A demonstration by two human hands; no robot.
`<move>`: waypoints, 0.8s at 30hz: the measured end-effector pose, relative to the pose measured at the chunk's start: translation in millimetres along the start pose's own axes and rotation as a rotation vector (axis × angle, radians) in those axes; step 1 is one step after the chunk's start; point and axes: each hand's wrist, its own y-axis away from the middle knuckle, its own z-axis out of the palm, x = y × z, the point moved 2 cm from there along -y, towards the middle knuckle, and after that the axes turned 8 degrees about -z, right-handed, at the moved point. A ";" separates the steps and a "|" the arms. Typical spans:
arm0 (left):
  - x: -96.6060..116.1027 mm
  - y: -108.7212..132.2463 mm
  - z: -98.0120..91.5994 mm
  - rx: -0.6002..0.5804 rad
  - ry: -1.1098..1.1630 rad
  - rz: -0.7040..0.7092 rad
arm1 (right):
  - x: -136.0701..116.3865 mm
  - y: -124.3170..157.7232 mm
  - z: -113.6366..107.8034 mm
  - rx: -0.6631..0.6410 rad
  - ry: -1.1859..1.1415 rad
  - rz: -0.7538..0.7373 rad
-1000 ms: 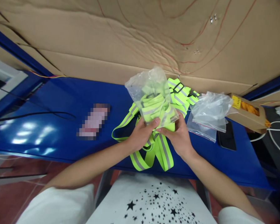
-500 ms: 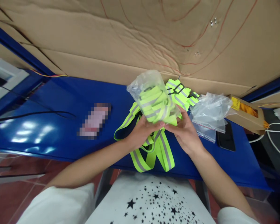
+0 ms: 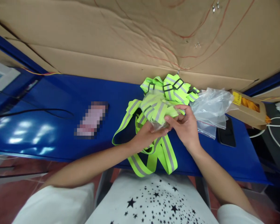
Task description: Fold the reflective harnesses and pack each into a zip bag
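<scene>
Between my hands is a clear plastic bag [image 3: 155,107] with folded neon-yellow reflective straps inside. My left hand [image 3: 147,134] grips its lower left side, fingers curled under it. My right hand [image 3: 185,126] pinches the bag's right edge between thumb and fingers. Under and in front of the bag lies a loose neon-yellow strap with a grey stripe [image 3: 169,152], its loops reaching the table's front edge. Behind it rests a pile of similar straps with black buckles [image 3: 177,88].
Several clear plastic bags [image 3: 211,107] lie to the right, partly over a black phone [image 3: 226,133]. Beyond them sits a cardboard box [image 3: 249,113] with orange contents. A pixelated pinkish object [image 3: 91,119] is at left on the blue table [image 3: 121,90]. A cardboard panel [image 3: 84,37] stands behind.
The bag of straps has come down toward me and turned over, so its plastic end no longer points up and away. The strap pile behind shows more now.
</scene>
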 end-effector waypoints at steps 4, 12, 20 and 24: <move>3.4 4.7 -3.7 -0.107 -0.107 -0.073 | -6.5 -6.5 -11.6 0.045 0.392 -0.251; 46.7 24.5 -38.0 0.253 -0.882 0.754 | -20.2 -12.6 -10.4 -0.005 -0.189 -0.008; 81.7 22.0 -22.6 0.053 -0.788 0.558 | -62.6 1.9 -15.3 -0.244 -0.337 0.097; 81.4 30.1 -12.2 -0.152 -0.766 0.481 | -79.1 -0.1 -33.3 -0.285 -0.015 -0.149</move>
